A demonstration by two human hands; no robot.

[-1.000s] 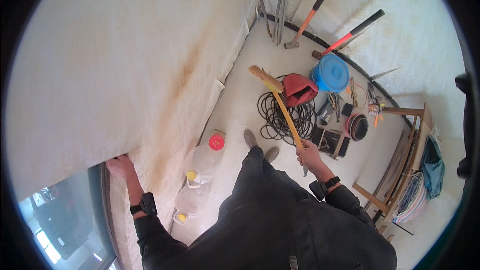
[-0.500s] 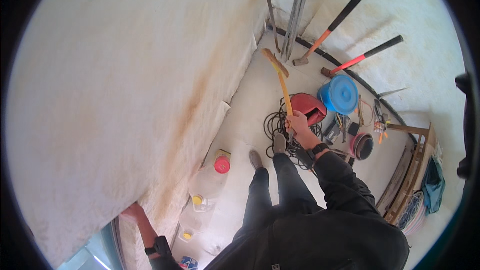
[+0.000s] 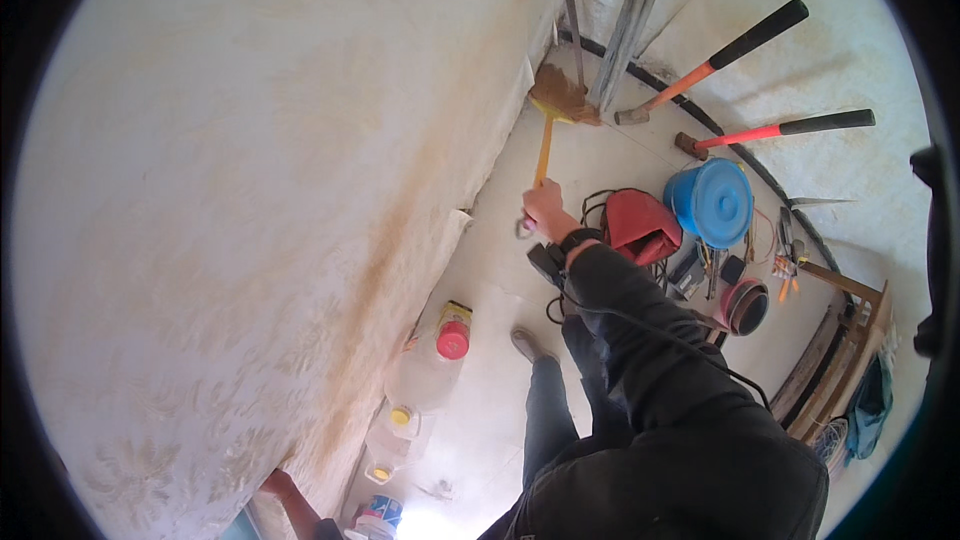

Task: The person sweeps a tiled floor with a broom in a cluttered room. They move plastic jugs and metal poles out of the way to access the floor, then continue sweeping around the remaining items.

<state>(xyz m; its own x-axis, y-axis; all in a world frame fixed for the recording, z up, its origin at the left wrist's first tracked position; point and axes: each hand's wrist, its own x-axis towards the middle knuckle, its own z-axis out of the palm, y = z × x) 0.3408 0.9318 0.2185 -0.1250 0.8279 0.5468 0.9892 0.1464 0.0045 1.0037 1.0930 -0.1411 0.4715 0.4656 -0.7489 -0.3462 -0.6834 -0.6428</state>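
My right hand [image 3: 545, 208] is wrapped round the yellow handle of a brush [image 3: 545, 148] with a wide head of brown bristles. The bristles are up against the wall corner at the back, near the foot of a thin dark metal bar [image 3: 572, 20]. A loop hangs from the handle's end below my fist. At the lower left my left hand [image 3: 283, 485] is at the edge of the white wall [image 3: 250, 190]; its fingers are mostly hidden there. Near my right forearm lies a red bag [image 3: 638, 225] with black cable around it.
Two sledgehammers [image 3: 720, 60] [image 3: 780, 130] and grey metal profiles [image 3: 632, 25] lean at the back. To the right are a lidded blue bucket [image 3: 720, 202], a pink-rimmed pot [image 3: 745, 306], small tools and a wooden frame [image 3: 860, 340]. Large clear bottles [image 3: 425, 380] line the left wall.
My right hand has carried the brush forward and left, from over the cable to the back corner, and its head has turned. My left hand sits lower in view. The view has shifted.
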